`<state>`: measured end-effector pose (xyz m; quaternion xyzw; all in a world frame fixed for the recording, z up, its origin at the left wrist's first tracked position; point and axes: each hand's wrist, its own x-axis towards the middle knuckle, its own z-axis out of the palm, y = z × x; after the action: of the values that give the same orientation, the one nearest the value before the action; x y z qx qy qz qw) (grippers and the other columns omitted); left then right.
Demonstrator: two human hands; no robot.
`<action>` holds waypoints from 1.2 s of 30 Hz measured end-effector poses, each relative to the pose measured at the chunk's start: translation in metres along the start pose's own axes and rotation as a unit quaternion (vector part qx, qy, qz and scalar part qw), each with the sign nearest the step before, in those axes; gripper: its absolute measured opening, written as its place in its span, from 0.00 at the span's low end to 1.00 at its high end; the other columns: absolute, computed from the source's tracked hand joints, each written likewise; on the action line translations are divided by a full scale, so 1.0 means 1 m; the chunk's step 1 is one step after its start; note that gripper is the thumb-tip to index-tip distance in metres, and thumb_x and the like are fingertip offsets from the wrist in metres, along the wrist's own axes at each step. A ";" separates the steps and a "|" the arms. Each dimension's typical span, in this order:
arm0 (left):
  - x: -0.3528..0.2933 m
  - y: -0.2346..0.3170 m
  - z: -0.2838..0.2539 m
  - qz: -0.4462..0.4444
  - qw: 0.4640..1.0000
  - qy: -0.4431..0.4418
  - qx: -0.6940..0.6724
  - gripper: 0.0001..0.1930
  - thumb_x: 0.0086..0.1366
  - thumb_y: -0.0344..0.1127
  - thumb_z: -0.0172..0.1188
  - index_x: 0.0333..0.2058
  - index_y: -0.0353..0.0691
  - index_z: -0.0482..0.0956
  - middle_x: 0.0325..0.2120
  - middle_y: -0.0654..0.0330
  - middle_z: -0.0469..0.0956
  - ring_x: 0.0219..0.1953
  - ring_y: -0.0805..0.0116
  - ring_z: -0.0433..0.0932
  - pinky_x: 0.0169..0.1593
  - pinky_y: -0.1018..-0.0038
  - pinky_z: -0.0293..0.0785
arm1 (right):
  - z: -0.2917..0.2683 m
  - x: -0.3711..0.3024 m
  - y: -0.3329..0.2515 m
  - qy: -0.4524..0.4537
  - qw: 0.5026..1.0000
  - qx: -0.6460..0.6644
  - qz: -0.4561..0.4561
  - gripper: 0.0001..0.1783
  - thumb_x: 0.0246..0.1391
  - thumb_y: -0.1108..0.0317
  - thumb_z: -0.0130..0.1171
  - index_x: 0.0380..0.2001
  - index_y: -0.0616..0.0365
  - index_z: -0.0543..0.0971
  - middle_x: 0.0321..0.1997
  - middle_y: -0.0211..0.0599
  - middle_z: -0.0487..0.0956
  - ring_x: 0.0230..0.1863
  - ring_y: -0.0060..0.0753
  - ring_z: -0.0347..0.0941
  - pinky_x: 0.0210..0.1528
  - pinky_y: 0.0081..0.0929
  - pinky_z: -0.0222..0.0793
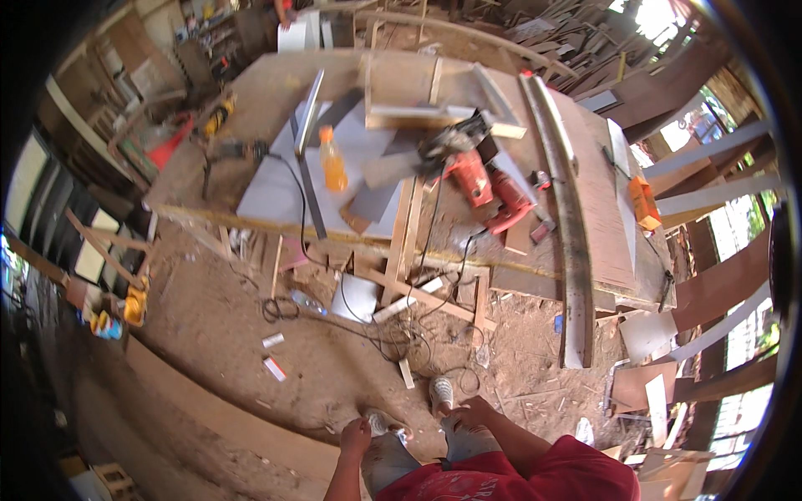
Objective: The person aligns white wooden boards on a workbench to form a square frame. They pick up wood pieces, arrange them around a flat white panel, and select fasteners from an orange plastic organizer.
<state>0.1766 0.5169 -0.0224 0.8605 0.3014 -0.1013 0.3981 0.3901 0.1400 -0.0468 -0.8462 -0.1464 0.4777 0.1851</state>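
Hands: left hand hangs beside the left thigh, fingers curled loosely, holding nothing that shows; right hand rests at the right knee, knuckles up, and whether it grips anything I cannot tell
Nearest things: grey trouser legs and two pale dusty shoes on the packed dirt floor; both hands sit well apart from any tool
Just ahead on the ground: tangled black power cord, loose pale wood offcuts and a small white scrap
Workbench: long plywood-topped workbench stands beyond the cord, its near edge facing the person
On the bench: red circular saw near the middle, tall orange plastic bottle upright on a grey sheet panel, yellow-and-black power tool toward the far left corner, small orange tool on the right end, long grey metal straightedge running along the right side and overhanging the near edge
Progress: judging from the layout, cutting work is set out but nobody touches it now; tools lie at rest and boards are unassembled, so most of the job looks undone
Edges and room: open dirt lies left of the feet; a broad brown board lies flat at lower left; the cord and offcuts crowd the path straight to the bench, and stacked panels narrow the right side
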 end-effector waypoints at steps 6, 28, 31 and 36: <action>-0.020 -0.029 -0.101 -0.069 0.975 -0.152 0.146 0.19 0.70 0.43 0.60 0.54 0.42 0.86 0.47 0.49 0.87 0.52 0.48 0.86 0.58 0.55 0.81 | 0.001 -0.077 0.073 0.161 0.983 0.016 0.085 0.35 0.50 0.38 0.73 0.56 0.46 0.86 0.55 0.59 0.85 0.63 0.59 0.79 0.67 0.49 0.74; 0.018 0.148 -0.088 -0.007 0.996 -0.057 0.065 0.24 0.67 0.50 0.63 0.53 0.39 0.86 0.47 0.45 0.87 0.52 0.48 0.86 0.58 0.57 0.80 | 0.008 -0.088 0.220 0.179 0.976 0.071 0.099 0.22 0.58 0.43 0.65 0.35 0.50 0.91 0.31 0.36 0.89 0.36 0.39 0.86 0.47 0.39 0.81; 0.021 0.170 -0.107 0.012 0.999 -0.031 0.032 0.21 0.68 0.47 0.64 0.53 0.40 0.86 0.45 0.46 0.88 0.50 0.52 0.88 0.55 0.59 0.82 | -0.009 -0.078 0.205 0.193 0.969 0.109 0.111 0.21 0.56 0.48 0.70 0.39 0.56 0.91 0.33 0.38 0.90 0.35 0.34 0.88 0.45 0.35 0.83; 0.071 0.192 -0.149 0.074 0.997 0.025 0.015 0.20 0.68 0.45 0.65 0.52 0.39 0.87 0.44 0.47 0.88 0.46 0.52 0.88 0.52 0.60 0.83 | -0.020 -0.057 0.170 0.153 0.959 0.197 0.134 0.25 0.51 0.43 0.72 0.43 0.51 0.91 0.45 0.43 0.90 0.50 0.47 0.86 0.57 0.41 0.80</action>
<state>0.3386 0.5628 0.1662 0.8886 0.2457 -0.0546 0.3836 0.3906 -0.0389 -0.0716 -0.8680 0.0949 0.3820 0.3026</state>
